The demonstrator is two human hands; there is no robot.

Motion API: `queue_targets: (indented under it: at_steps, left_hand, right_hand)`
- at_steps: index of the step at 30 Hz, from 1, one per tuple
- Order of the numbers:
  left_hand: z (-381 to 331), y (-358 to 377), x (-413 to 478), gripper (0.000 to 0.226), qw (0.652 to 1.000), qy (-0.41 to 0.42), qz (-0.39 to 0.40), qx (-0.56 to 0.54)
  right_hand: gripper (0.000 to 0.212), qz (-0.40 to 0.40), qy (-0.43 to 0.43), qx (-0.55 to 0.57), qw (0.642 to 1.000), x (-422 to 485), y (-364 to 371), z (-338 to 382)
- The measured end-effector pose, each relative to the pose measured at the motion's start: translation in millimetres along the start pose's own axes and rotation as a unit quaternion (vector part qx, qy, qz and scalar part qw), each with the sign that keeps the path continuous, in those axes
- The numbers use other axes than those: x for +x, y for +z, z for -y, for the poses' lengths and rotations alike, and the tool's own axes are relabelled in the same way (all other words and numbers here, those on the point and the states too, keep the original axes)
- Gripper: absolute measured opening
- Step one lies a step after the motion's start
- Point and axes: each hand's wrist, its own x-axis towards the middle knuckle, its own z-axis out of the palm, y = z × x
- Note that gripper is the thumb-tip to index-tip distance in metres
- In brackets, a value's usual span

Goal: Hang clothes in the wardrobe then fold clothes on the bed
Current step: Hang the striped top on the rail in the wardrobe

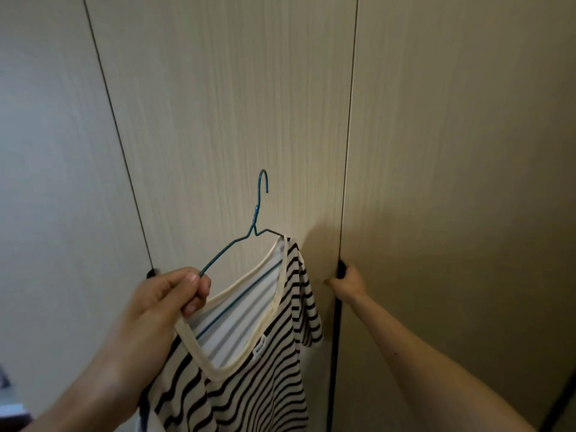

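A black-and-cream striped T-shirt (249, 369) hangs on a blue wire hanger (255, 213), whose hook points up in front of the closed wardrobe doors. My left hand (168, 300) pinches the hanger's left arm together with the shirt's cream collar. My right hand (347, 282) reaches forward, its fingers curled round the dark handle (342, 269) at the edge of the right wardrobe door (452, 182). The middle door (233, 104) stands behind the hanger.
Light wood-grain wardrobe doors fill the view, with dark seams between them. A second dark handle (152, 272) sits at the left seam, just above my left hand. Something grey and white shows at the bottom left corner (12, 410).
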Motion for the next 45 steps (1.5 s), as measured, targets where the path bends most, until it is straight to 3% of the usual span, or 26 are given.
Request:
queue_targets:
  at_steps: [7,10,14,22,32,36,45]
  left_hand:
    - [-8.9,13.8,-37.6,0.04,1.0,-0.004,-0.024,0.003]
    - [-10.0,15.7,-43.7,0.042,1.0,-0.006,-0.009,0.001]
    - [-9.3,22.2,-49.2,0.042,1.0,-0.01,0.017,-0.008]
    - [-11.5,52.2,-51.4,0.042,0.993,-0.006,0.099,-0.065]
    - [-36.2,113.9,-46.5,0.04,0.975,0.022,0.186,-0.117]
    - [-43.1,136.2,-51.9,0.042,0.973,0.046,0.193,-0.119]
    - [-56.4,188.3,-45.3,0.037,0.971,0.078,0.196,-0.111]
  right_hand:
    - [0.055,0.022,-0.04,0.024,0.999,-29.1,-17.5,-23.8]
    - [0.035,-0.024,-0.054,0.036,0.998,-58.3,-24.7,-39.2]
    - [0.03,-0.117,-0.058,0.053,0.99,-109.6,-41.0,-58.4]
    - [0.012,-0.189,-0.077,0.104,0.973,-203.5,-123.1,-112.2]
    - [0.021,-0.358,-0.01,0.061,0.932,-276.3,-253.2,-163.9]
    - [0.02,-0.392,0.039,0.039,0.918,-273.5,-297.0,-181.0]
    - [0.041,-0.441,0.1,0.016,0.892,-254.2,-347.5,-207.5]
